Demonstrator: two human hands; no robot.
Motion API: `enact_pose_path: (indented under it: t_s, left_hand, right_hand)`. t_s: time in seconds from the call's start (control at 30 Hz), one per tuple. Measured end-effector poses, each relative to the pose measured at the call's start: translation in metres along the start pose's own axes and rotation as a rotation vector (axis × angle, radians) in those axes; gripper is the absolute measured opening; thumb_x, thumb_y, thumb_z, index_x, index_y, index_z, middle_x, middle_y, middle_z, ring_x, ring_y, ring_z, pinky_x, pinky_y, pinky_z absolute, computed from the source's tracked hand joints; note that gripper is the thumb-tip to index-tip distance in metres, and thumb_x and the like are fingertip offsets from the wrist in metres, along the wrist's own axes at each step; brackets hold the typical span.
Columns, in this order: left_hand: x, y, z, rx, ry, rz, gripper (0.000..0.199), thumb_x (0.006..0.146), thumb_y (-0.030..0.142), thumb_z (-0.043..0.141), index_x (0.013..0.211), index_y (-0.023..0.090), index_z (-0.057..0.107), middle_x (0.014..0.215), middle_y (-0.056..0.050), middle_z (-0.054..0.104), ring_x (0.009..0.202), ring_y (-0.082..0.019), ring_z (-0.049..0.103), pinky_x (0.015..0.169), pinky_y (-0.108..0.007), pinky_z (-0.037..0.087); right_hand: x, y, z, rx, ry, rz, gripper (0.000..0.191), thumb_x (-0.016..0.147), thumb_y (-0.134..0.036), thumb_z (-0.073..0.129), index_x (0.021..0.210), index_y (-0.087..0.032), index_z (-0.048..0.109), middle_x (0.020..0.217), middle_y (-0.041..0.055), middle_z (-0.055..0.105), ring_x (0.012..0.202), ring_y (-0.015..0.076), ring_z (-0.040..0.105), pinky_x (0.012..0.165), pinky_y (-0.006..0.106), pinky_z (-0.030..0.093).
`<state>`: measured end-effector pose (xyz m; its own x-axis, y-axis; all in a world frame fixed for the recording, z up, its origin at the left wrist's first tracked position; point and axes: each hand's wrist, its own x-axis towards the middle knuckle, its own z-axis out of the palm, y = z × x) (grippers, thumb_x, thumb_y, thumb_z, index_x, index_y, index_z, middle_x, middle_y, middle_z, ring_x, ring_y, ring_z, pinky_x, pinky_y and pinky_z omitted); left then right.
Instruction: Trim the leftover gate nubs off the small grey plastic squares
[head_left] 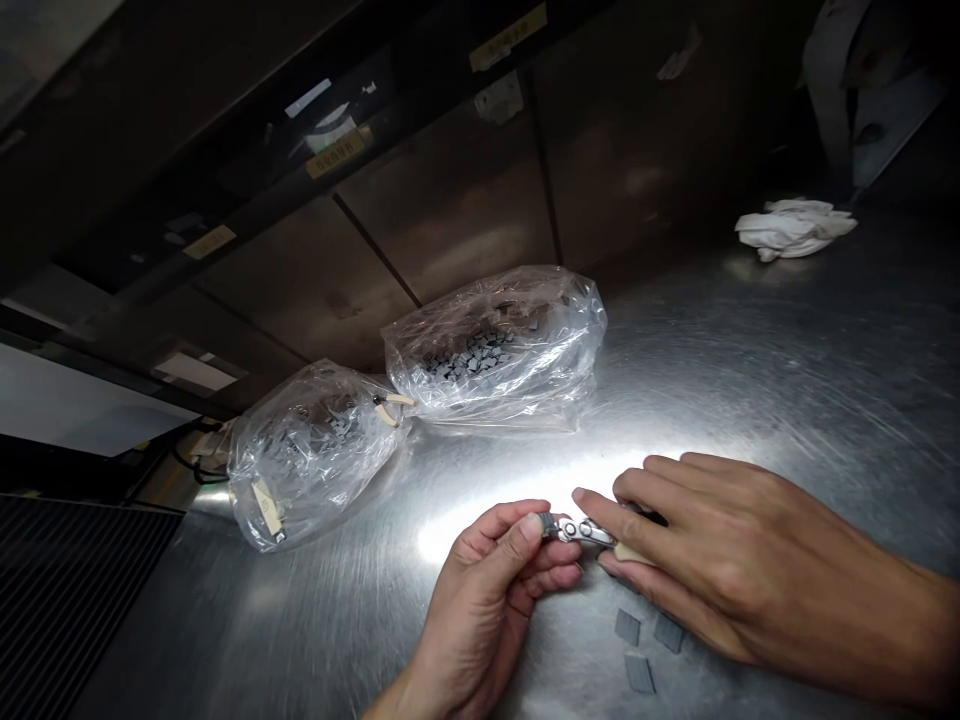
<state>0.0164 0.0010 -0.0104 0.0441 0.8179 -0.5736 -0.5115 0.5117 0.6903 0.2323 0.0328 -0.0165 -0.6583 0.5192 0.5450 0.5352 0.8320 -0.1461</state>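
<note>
At lower centre of the frame, the left hand (496, 590) has a small grey piece (548, 525) pinched in its grip. Just right of it, the right hand (724, 555) has its grip closed around silver-headed pliers (586, 532), their tip at the piece. Below, grey squares (627, 627) lie on the worktop (750, 400); left of centre sit two clear bags (574, 325) of grey pieces, and at upper right a white cloth (795, 230).
</note>
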Motion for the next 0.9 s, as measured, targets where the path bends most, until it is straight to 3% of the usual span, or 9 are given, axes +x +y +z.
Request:
enact_pose_path:
  t_s: [0.4,0.57,0.7,0.8,0.9]
  left_hand:
    - [0.000,0.000,0.001,0.011,-0.025,0.007,0.029,0.070,0.023,0.096,0.091,0.012,0.080,0.077,-0.011,0.082,0.070,-0.016,0.077,0.072,-0.024,0.063]
    - [0.001,0.001,0.002,0.033,-0.044,0.001,0.018,0.082,0.016,0.085,0.098,0.010,0.079,0.092,-0.012,0.082,0.077,-0.017,0.078,0.075,-0.027,0.064]
    - [0.002,0.005,0.003,0.065,-0.032,-0.013,0.016,0.092,0.009,0.070,0.105,0.007,0.077,0.094,-0.013,0.080,0.077,-0.017,0.076,0.073,-0.028,0.064]
    - [0.002,0.006,0.003,0.086,-0.057,0.000,0.015,0.094,0.011,0.066,0.102,0.006,0.077,0.095,-0.013,0.077,0.076,-0.017,0.073,0.070,-0.027,0.062]
    - [0.002,0.006,0.003,0.113,-0.087,0.006,0.014,0.096,0.016,0.066,0.098,0.007,0.077,0.093,-0.011,0.074,0.074,-0.015,0.069,0.066,-0.024,0.059]
  right_hand:
    - [-0.001,-0.001,0.000,0.013,-0.017,-0.015,0.024,0.106,-0.022,0.044,0.113,-0.013,0.065,0.084,0.0045,0.065,0.066,0.0183,0.060,0.059,0.034,0.044]
    - [-0.005,0.020,-0.004,0.094,0.024,0.157,0.026,0.107,-0.027,0.049,0.123,-0.014,0.065,0.084,0.0029,0.066,0.065,0.0150,0.061,0.059,0.029,0.044]
    - [-0.006,0.040,-0.015,0.239,-0.176,0.411,0.019,0.101,-0.033,0.058,0.109,-0.021,0.072,0.088,0.0023,0.071,0.074,0.0179,0.066,0.067,0.031,0.046]
    - [-0.002,0.041,-0.022,0.321,-0.320,0.449,0.009,0.093,-0.025,0.066,0.099,-0.024,0.072,0.087,0.0002,0.073,0.075,0.0170,0.066,0.066,0.029,0.046]
    - [0.002,0.033,-0.024,0.352,-0.382,0.442,0.010,0.088,-0.019,0.067,0.097,-0.023,0.071,0.088,-0.0003,0.073,0.074,0.0166,0.066,0.065,0.028,0.045]
